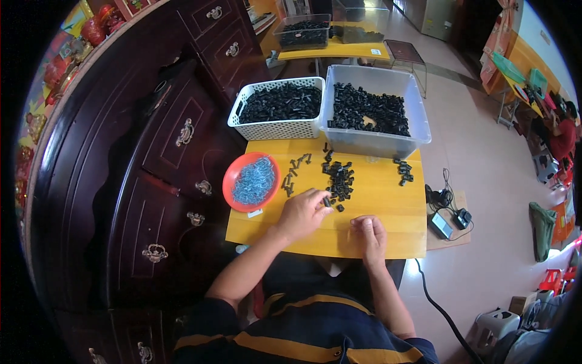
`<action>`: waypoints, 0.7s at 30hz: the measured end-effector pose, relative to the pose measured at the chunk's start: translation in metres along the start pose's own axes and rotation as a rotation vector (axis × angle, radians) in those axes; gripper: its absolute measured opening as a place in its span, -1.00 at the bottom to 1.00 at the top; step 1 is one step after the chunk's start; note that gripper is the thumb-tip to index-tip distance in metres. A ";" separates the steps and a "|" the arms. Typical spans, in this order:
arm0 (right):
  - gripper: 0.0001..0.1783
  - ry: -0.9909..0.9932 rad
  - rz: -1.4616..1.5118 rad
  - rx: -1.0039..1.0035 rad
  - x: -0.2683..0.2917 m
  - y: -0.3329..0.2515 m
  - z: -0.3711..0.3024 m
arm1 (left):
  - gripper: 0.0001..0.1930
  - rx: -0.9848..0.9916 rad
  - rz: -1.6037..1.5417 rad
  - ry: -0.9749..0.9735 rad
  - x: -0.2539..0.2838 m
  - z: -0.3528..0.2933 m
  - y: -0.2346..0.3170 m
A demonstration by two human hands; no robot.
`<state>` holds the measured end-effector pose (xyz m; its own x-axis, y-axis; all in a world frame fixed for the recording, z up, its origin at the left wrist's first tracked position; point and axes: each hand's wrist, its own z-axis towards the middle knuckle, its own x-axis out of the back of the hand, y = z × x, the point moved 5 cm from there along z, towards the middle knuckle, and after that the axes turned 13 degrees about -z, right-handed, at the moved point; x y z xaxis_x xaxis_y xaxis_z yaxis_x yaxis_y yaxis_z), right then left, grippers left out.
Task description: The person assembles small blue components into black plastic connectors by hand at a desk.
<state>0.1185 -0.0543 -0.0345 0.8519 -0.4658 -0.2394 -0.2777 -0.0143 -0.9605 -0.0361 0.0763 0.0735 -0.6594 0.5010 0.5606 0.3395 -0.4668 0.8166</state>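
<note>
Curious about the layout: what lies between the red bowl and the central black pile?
The head view shows a loose line of small black pieces on the table between the bowl and the pile.

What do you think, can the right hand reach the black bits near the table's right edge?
Probably yes: only yellow tabletop shows between the right hand and those black bits.
</note>
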 end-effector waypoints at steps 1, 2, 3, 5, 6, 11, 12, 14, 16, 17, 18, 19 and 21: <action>-0.73 -0.007 -0.281 0.126 -0.002 -0.010 -0.001 | -0.67 -0.045 0.050 0.002 0.007 0.006 -0.013; -0.73 -0.010 -0.278 0.126 -0.003 -0.014 -0.001 | -0.67 -0.043 0.055 0.004 0.016 0.010 -0.028; -0.78 0.003 -0.481 0.227 -0.004 -0.021 -0.002 | -0.67 0.088 0.078 -0.050 0.025 0.019 -0.042; -0.82 0.031 -0.686 0.325 -0.003 -0.025 -0.003 | -0.65 0.277 0.106 -0.102 0.046 0.044 -0.051; -0.87 0.045 -0.750 0.392 -0.004 -0.023 -0.004 | -0.64 0.340 0.116 -0.093 0.061 0.061 -0.050; -0.91 0.021 -0.828 0.493 -0.014 -0.025 -0.001 | -0.53 0.139 0.227 0.344 0.155 0.145 -0.096; -0.92 0.014 -0.817 0.497 -0.016 -0.025 -0.001 | -0.50 0.110 0.214 0.417 0.172 0.153 -0.107; -0.94 0.018 -0.812 0.494 -0.014 -0.025 -0.001 | -0.47 0.059 0.281 0.495 0.184 0.157 -0.107; -0.94 0.020 -0.817 0.488 -0.010 -0.022 -0.001 | -0.53 0.039 0.258 0.517 0.177 0.148 -0.103; -0.94 0.021 -0.818 0.483 -0.008 -0.021 0.000 | -0.57 0.042 0.170 0.415 0.169 0.137 -0.102; -0.94 0.021 -0.815 0.481 -0.009 -0.021 -0.001 | -0.61 0.047 0.086 0.318 0.162 0.120 -0.096; -0.94 0.021 -0.812 0.477 -0.008 -0.022 -0.001 | -0.65 0.090 -0.004 0.290 0.153 0.099 -0.091; -0.94 0.016 -0.807 0.472 -0.009 -0.023 -0.001 | -0.71 0.148 -0.186 0.282 0.131 0.050 -0.097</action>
<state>0.1164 -0.0505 -0.0102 0.7014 -0.4835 0.5237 0.6073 0.0207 -0.7942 -0.1224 0.2238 0.0747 -0.8708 0.3375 0.3574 0.2763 -0.2654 0.9237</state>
